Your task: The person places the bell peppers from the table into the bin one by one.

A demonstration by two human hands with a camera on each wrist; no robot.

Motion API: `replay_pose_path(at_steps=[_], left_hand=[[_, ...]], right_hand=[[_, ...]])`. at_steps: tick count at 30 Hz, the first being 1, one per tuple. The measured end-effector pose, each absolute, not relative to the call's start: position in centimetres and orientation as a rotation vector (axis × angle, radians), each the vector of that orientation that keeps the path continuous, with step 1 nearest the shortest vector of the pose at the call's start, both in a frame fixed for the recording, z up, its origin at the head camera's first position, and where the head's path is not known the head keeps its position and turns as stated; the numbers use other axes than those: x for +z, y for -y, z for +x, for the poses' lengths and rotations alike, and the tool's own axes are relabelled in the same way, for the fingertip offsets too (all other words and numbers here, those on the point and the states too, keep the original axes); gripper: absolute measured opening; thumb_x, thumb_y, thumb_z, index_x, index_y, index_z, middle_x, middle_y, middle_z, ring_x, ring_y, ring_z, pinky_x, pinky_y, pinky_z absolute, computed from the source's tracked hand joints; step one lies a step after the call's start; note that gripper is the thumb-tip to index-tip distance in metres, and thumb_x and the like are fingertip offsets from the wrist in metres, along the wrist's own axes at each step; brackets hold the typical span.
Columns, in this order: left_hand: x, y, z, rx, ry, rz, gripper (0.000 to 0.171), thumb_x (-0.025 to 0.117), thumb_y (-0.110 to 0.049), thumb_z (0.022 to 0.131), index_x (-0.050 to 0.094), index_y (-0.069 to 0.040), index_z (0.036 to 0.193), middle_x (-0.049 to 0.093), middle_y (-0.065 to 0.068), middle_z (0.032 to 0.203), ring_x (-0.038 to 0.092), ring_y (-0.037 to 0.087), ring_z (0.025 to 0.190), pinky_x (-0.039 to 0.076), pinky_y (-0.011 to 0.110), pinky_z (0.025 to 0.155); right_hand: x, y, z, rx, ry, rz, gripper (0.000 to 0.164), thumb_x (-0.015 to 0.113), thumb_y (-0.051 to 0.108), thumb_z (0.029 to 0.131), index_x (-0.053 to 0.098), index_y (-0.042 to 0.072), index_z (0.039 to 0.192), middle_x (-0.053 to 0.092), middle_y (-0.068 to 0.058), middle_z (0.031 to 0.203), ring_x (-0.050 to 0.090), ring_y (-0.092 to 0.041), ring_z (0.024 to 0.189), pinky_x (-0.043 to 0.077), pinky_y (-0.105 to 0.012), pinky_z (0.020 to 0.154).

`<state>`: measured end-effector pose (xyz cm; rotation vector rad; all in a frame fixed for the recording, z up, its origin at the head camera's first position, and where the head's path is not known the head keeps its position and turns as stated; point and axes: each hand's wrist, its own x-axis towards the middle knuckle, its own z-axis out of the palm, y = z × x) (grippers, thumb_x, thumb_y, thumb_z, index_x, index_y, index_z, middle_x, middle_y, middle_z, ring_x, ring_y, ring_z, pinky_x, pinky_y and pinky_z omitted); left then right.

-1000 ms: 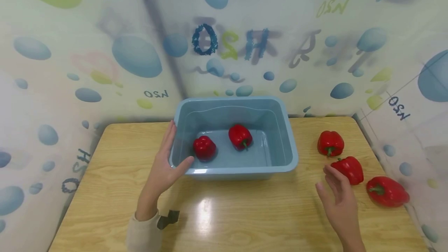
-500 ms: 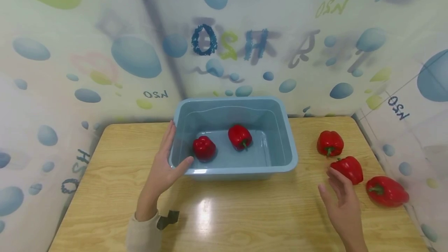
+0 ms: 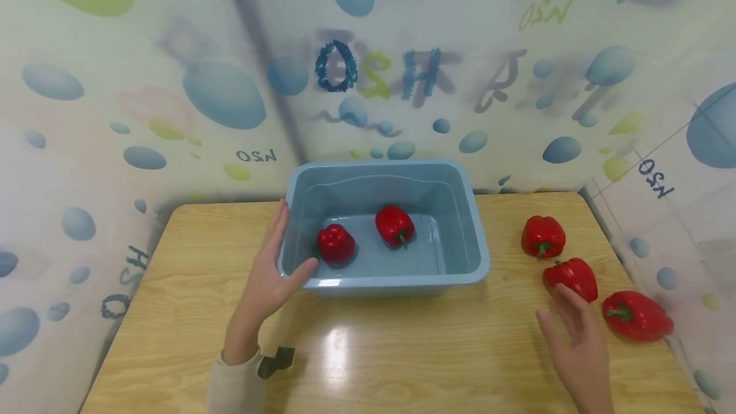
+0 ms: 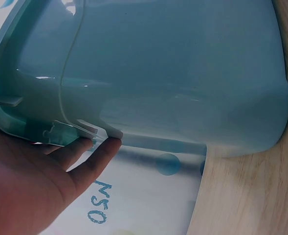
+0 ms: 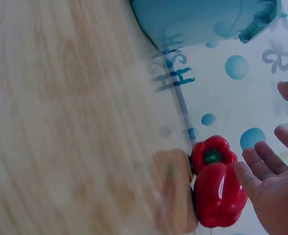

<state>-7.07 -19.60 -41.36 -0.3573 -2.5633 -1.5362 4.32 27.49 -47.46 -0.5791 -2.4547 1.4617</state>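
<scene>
A light blue plastic bin [image 3: 397,282] stands at the back middle of the table, with one red bell pepper [image 3: 335,245] at its left and another red bell pepper [image 3: 394,225] near its centre. My left hand [image 3: 270,283] rests against the bin's left side, fingers straight along it and thumb at the front corner. In the left wrist view, fingertips touch the bin's outer wall [image 4: 183,73] below the rim. My right hand [image 3: 581,344], loosely bent and holding nothing, hovers just in front of a red bell pepper [image 3: 575,276] on the table.
Two more red bell peppers lie on the right side, one farther back [image 3: 543,236] and one near the right edge [image 3: 637,316]. Patterned curtain-like sheets [image 3: 172,82] hang behind and beside the wooden table [image 3: 402,350].
My right hand has drifted right and slightly toward me, showing more of the middle loose pepper. The left hand, bin and peppers have stayed in place.
</scene>
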Motion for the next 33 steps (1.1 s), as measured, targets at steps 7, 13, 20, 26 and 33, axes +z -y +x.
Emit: replay_pose_path(at_steps=[7,13,20,26,33], left_hand=[[-41.4,19.6,-7.1,-1.543,2.552,-0.368,0.099,0.076,-0.022,0.089,0.021,-0.027,0.171,0.015,-0.006,0.180,0.018,0.031,0.165,0.030,0.080,0.119],[-41.5,19.7,-7.1,-1.544,2.548,-0.371,0.099,0.076,-0.021,0.089,0.021,-0.028,0.170,0.014,-0.007,0.180,0.019,0.031,0.165,0.032,0.079,0.119],[-41.5,19.7,-7.1,-1.545,2.548,-0.372,0.099,0.076,-0.021,0.089,0.021,-0.028,0.170,0.014,-0.007,0.180,0.020,0.030,0.165,0.033,0.079,0.119],[-41.3,19.7,-7.0,-1.549,2.554,-0.366,0.099,0.076,-0.021,0.089,0.021,-0.029,0.170,0.014,-0.008,0.180,0.020,0.030,0.164,0.034,0.079,0.118],[-41.4,19.6,-7.1,-1.537,2.561,-0.367,0.099,0.076,-0.022,0.089,0.020,-0.029,0.170,0.015,-0.007,0.180,0.020,0.031,0.164,0.033,0.080,0.118]], right_hand=[[-47.6,-28.6,5.1,1.438,2.511,-0.696,0.066,0.068,0.025,0.104,0.037,0.019,0.163,0.049,-0.006,0.159,0.048,0.018,0.129,0.039,0.003,0.104],[-47.9,-29.0,5.3,1.455,2.530,-0.806,0.070,0.065,0.032,0.106,0.031,0.023,0.166,0.042,-0.010,0.166,0.046,0.002,0.146,0.037,0.002,0.107],[-48.0,-29.7,5.5,1.448,2.522,-0.947,0.074,0.062,0.037,0.106,0.023,0.027,0.169,0.030,-0.005,0.175,0.033,-0.013,0.162,0.030,0.001,0.114],[-48.1,-30.0,5.3,1.443,2.505,-0.993,0.075,0.060,0.037,0.107,0.020,0.026,0.170,0.025,-0.004,0.178,0.026,-0.017,0.164,0.024,-0.001,0.118],[-48.3,-30.5,5.0,1.448,2.500,-0.988,0.077,0.061,0.036,0.107,0.020,0.021,0.170,0.025,-0.008,0.177,0.027,-0.020,0.164,0.025,-0.001,0.119]])
